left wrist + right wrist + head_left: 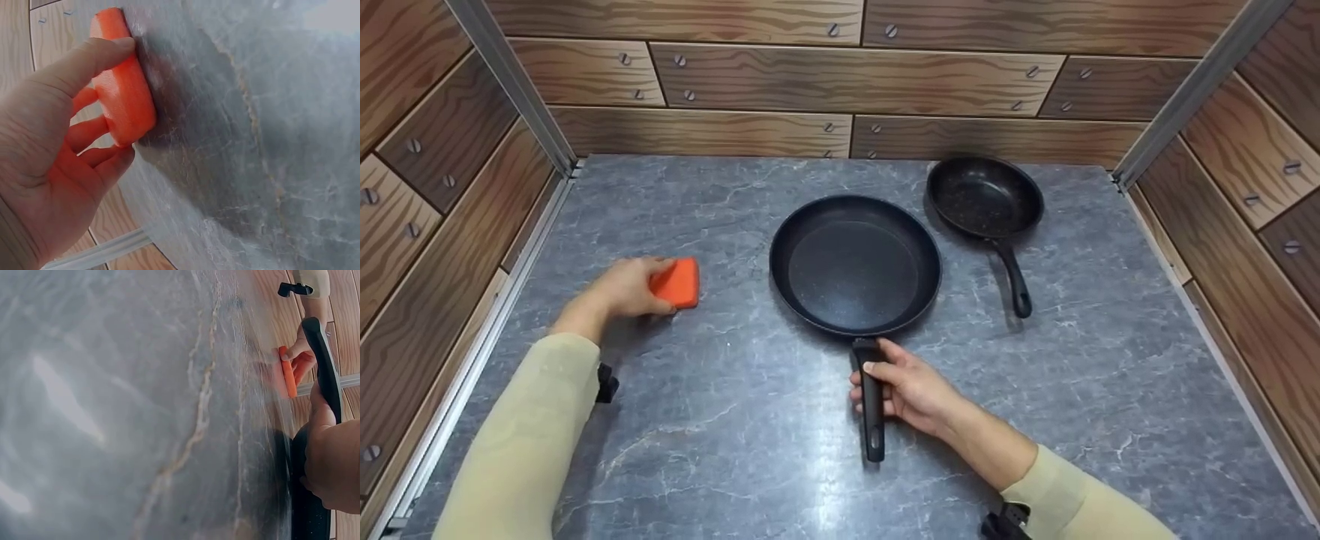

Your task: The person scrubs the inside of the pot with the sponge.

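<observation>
Pinched an orange block [682,283] between thumb and fingertips of the left hand [626,289], toward the left edge of a grey, marble-patterned worktop [720,450]. Gripped, with the right hand [915,386], the black handle [873,424] of a large black frying pan [855,270], taking hold close to the bowl, with fingers curled beneath and thumb laid on top. Held that pan near the middle of the worktop, hollow facing up and handle pointing toward the near edge, well apart from the block. Could not tell, from any view, contact or gap between block and worktop. Had a smaller black frying pan [986,196] by the far edge, toward the far right corner, just beside the large one, hollow up, handle angled toward the near edge, apart from both hands. Wore pale sleeves [521,420], with a dark fitting [606,384] near each wrist. Faced wood-patterned panels [855,75] marked with screw heads, rising behind the far edge and beside the left and right edges, with metal posts [506,82] at both far corners.
</observation>
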### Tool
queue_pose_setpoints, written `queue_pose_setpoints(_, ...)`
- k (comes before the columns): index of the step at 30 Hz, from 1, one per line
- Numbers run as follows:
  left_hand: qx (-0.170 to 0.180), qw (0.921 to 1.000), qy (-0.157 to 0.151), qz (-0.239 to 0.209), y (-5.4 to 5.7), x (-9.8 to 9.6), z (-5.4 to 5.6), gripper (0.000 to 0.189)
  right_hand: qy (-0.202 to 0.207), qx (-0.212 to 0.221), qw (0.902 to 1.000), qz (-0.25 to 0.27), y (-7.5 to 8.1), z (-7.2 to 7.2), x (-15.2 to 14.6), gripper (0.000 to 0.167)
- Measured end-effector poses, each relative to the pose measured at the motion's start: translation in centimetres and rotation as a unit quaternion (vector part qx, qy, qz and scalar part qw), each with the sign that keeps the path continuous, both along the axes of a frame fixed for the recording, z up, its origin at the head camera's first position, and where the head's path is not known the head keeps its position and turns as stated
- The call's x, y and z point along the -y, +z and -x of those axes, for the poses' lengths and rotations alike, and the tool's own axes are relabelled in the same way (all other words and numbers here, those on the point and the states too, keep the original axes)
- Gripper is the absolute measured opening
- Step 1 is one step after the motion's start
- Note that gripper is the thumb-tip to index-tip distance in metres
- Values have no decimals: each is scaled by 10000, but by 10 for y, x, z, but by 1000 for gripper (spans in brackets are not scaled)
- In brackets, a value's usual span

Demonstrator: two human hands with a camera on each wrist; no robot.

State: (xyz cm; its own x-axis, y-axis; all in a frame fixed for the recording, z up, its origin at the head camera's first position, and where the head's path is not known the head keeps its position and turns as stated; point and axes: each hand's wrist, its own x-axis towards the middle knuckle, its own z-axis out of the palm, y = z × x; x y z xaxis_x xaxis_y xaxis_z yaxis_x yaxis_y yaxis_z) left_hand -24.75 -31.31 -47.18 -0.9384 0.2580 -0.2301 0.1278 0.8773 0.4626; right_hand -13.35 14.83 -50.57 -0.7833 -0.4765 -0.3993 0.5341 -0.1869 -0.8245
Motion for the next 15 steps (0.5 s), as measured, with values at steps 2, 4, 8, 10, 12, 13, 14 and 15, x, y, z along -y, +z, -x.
queue_pose_setpoints(2, -85, 9999, 49, -117, 1, -2, -2, 92, 3, -14, 10000, -29, 1, 0, 0, 71)
queue_pose_setpoints(4, -194, 9995, 78, -223, 3, -5, -3, 92, 17, -34, 10000, -45, 1, 1, 0, 71)
queue_pose_setpoints(8, -420, 9982, 88, -417, 15, -15, -4, 91, 28, -40, 10000, -26, 2, 1, 0, 71)
queue_pose_setpoints(10, -525, 9975, 52, -462, 23, -23, -4, 90, 33, -54, 10000, -12, 2, 1, 0, 72)
queue_pose_setpoints(12, -641, 9968, -14, -476, 31, -33, -3, 90, 35, -74, 10000, -8, 2, 1, 0, 72)
queue_pose_setpoints(13, -691, 9965, -52, -468, 35, -38, -2, 90, 36, -79, 10000, -9, 1, 1, 0, 72)
queue_pose_setpoints(14, -744, 9962, -102, -440, 39, -43, -2, 90, 36, -83, 10000, -2, 1, 1, 0, 72)
queue_pose_setpoints(15, -771, 9960, -139, -433, 42, -49, -1, 89, 34, -82, 10000, -5, 1, 0, 0, 72)
